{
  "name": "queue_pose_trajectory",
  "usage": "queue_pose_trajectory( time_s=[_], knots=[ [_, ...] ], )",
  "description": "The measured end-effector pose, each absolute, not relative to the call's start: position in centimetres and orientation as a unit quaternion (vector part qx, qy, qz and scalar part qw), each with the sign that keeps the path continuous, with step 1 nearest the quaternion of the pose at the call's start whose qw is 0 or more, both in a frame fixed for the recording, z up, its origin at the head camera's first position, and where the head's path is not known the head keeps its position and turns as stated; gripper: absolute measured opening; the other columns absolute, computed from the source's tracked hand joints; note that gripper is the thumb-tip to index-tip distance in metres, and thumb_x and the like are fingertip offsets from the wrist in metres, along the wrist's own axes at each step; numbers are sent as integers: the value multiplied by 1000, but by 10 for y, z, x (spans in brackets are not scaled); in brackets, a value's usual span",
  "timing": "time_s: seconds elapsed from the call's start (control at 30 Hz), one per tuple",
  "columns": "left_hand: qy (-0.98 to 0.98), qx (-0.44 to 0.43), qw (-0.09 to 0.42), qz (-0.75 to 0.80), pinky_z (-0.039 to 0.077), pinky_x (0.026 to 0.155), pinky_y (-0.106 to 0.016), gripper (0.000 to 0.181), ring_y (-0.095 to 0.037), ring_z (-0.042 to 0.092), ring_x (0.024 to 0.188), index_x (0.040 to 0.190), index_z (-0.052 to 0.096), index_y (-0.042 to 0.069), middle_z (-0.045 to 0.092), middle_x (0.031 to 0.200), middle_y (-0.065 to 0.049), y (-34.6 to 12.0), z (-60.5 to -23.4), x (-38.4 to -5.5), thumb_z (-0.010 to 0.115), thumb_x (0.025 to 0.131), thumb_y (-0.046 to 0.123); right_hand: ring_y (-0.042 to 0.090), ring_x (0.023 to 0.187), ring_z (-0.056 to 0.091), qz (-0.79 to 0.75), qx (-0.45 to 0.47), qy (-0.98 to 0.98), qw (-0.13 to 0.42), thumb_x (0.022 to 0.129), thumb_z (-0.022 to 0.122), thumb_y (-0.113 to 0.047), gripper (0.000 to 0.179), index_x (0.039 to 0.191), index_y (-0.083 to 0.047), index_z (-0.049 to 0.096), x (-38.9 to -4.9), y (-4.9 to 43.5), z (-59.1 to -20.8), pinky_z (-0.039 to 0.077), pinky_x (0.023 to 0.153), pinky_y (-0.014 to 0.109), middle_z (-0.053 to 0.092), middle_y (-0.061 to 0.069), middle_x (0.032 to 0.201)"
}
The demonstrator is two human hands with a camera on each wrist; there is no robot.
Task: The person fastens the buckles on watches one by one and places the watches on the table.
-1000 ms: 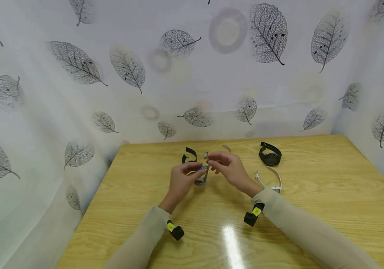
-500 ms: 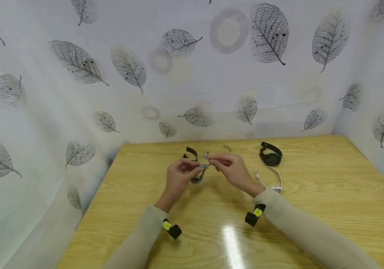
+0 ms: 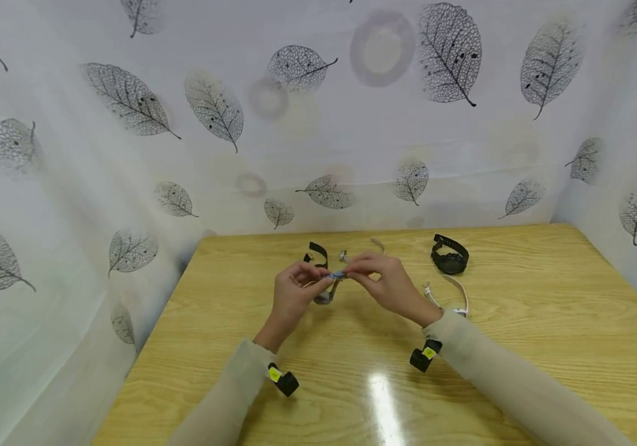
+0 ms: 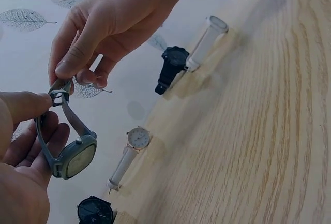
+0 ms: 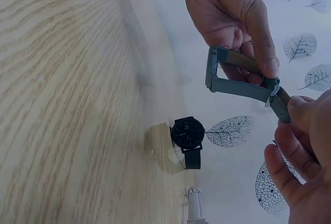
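Note:
A grey-green wristwatch with a squarish case hangs in the air from my two hands, its strap bent into a loop. My left hand pinches the strap by the metal buckle, as the left wrist view shows. Close beside it, my right hand pinches the free end of the strap between thumb and forefinger. In the right wrist view that end passes through the buckle. The watch's case is partly hidden behind my left hand in the head view.
Behind my hands lie a slim black watch and a white-strapped watch on the wooden table. To the right are a chunky black watch and a white watch, partly covered by my right sleeve. A leaf-print cloth hangs behind.
My left hand has shifted slightly left, and the hanging watch with it. The strap piece between my fingers has turned from upright to nearly level, and my right fingertips now pinch its end.

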State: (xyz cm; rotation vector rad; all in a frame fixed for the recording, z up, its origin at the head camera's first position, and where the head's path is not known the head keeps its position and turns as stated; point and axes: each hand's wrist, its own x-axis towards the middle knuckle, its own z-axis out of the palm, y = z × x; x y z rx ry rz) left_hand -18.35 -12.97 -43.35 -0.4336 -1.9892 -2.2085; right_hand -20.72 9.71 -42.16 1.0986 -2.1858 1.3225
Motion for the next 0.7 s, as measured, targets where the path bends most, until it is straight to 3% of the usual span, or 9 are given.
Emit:
queue_pose_trajectory(
  time_s=[0.23,0.7],
  knots=[
    [-687,-158,68,-706,62,86,-36,21,-21,74,95,97,63,-7,74,103,-20,-128,-433,-182,80,87,-3,14,89,72,452,407,-771,187,93,73,2,16,103,-8,80,-209,92,-427,61,74,27,73,4,107],
    [-706,-147,72,-689,62,82,-33,21,-31,74,95,97,65,-7,74,102,-23,-125,-433,-182,82,85,-2,22,93,71,417,432,-767,226,91,72,8,15,100,-2,79,-208,81,-426,61,78,31,71,9,103]
  ],
)
